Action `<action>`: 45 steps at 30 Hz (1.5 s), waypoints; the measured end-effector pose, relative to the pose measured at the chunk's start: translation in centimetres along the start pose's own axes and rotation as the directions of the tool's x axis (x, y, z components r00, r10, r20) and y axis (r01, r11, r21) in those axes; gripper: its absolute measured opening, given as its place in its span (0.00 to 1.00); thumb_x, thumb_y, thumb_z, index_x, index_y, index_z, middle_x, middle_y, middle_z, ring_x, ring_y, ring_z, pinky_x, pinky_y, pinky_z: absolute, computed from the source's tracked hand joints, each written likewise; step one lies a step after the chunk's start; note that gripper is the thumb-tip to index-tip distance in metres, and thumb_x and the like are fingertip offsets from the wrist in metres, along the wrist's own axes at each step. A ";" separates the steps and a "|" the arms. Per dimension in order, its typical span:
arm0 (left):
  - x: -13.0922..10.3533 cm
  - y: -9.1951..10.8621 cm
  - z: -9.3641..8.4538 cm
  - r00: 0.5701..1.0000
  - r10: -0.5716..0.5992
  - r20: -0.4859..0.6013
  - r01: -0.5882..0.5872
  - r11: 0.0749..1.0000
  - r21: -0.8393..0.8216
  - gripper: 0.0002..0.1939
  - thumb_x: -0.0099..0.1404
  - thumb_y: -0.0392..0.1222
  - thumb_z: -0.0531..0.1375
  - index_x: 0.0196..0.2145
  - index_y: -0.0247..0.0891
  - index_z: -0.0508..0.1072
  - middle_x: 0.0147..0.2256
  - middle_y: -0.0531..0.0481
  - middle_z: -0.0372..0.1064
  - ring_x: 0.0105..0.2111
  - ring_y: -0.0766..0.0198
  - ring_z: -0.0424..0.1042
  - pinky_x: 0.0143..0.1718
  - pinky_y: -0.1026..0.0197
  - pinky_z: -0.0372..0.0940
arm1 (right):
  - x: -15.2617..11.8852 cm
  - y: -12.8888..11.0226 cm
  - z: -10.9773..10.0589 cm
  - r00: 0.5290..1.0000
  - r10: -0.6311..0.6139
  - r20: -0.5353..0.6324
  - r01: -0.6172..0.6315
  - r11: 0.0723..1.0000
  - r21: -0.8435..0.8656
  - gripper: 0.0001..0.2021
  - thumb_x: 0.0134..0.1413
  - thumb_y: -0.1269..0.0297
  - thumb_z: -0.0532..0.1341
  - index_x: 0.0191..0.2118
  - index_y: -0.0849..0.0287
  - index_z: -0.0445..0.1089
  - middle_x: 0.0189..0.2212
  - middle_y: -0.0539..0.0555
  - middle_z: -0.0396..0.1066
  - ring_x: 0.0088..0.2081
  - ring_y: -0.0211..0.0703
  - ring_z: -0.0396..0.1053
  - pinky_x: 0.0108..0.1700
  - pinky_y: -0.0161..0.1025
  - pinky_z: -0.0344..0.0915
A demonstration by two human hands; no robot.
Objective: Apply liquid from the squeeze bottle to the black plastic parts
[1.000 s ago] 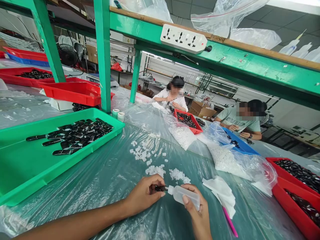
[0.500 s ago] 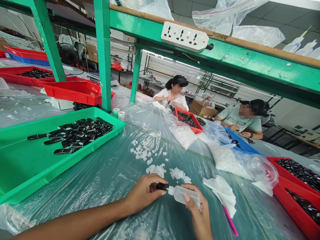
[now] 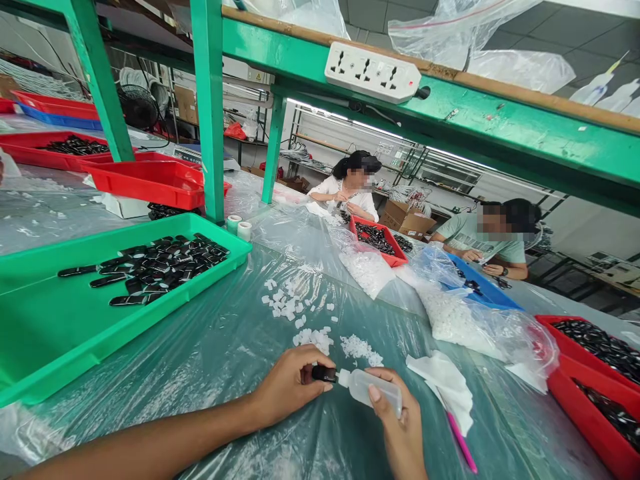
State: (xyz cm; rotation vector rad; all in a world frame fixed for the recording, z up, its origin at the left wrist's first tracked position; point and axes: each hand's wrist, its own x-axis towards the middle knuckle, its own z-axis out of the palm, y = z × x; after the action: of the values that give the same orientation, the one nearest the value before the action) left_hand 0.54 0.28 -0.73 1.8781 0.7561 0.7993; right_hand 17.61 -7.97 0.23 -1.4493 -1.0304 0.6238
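Between thumb and fingers, my left hand [image 3: 287, 387] pinches a small glossy black plastic piece [image 3: 324, 373]. My right hand [image 3: 400, 420] is wrapped round a translucent squeeze bottle [image 3: 373, 390], tipped on its side with its nozzle pointing left at the black piece. Whether the nozzle tip touches the piece, I cannot tell. Just beyond my hands lie small white pieces [image 3: 314, 339] and a heap of finer white bits [image 3: 360, 350]. Many similar black pieces [image 3: 160, 263] fill part of the green tray [image 3: 200, 283] on the left.
A white cloth [image 3: 445, 383] and a pink pen-like tool [image 3: 461, 443] lie right of my hand. Red bins [image 3: 575, 393] stand at far right. Bags of white parts [image 3: 457, 327] lie beyond. Two people sit across the table. A green shelf frame [image 3: 207, 113] rises ahead.
The black piece has turned slightly in my left fingers, showing more of its glossy face. Both hands keep nearly the same place, and the view has shifted a little.
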 end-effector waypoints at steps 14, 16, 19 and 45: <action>0.0 -0.2 0.2 1.000 -0.013 0.027 0.016 0.991 -0.131 0.09 0.58 0.38 0.60 0.39 0.39 0.73 0.36 0.49 0.70 0.32 0.63 0.67 0.32 0.66 0.62 | 0.0 0.2 -0.3 0.998 0.054 0.017 -0.055 0.997 0.061 0.16 0.43 0.48 0.61 0.31 0.57 0.69 0.23 0.49 0.65 0.24 0.38 0.59 0.25 0.32 0.55; 0.0 -0.2 0.2 0.999 -0.034 0.038 0.040 0.984 -0.172 0.10 0.58 0.39 0.60 0.39 0.39 0.73 0.37 0.48 0.70 0.33 0.63 0.68 0.33 0.66 0.62 | 0.1 0.5 -0.4 0.995 0.093 0.022 -0.095 0.991 0.099 0.18 0.44 0.47 0.61 0.33 0.57 0.69 0.22 0.48 0.64 0.22 0.36 0.56 0.24 0.32 0.53; 0.0 -0.4 0.2 0.998 -0.056 0.041 0.063 0.977 -0.203 0.11 0.59 0.41 0.60 0.40 0.39 0.73 0.39 0.48 0.69 0.34 0.63 0.68 0.34 0.65 0.63 | 0.3 0.8 -0.5 0.993 0.116 0.012 -0.117 0.985 0.129 0.19 0.44 0.47 0.61 0.34 0.58 0.69 0.22 0.49 0.63 0.21 0.35 0.54 0.23 0.31 0.52; -0.1 0.1 0.2 1.000 0.004 0.003 -0.004 0.997 -0.082 0.08 0.54 0.36 0.63 0.35 0.37 0.73 0.32 0.52 0.66 0.29 0.67 0.64 0.28 0.68 0.59 | -0.4 -0.5 0.2 0.999 0.019 -0.051 -0.018 1.000 0.022 0.16 0.41 0.50 0.63 0.31 0.57 0.70 0.27 0.51 0.68 0.28 0.41 0.64 0.25 0.32 0.57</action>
State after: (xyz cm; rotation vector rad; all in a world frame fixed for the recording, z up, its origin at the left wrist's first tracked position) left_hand 0.64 0.13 -0.74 1.8081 0.7079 0.8178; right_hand 17.08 -8.28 0.60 -1.4500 -0.9692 0.6062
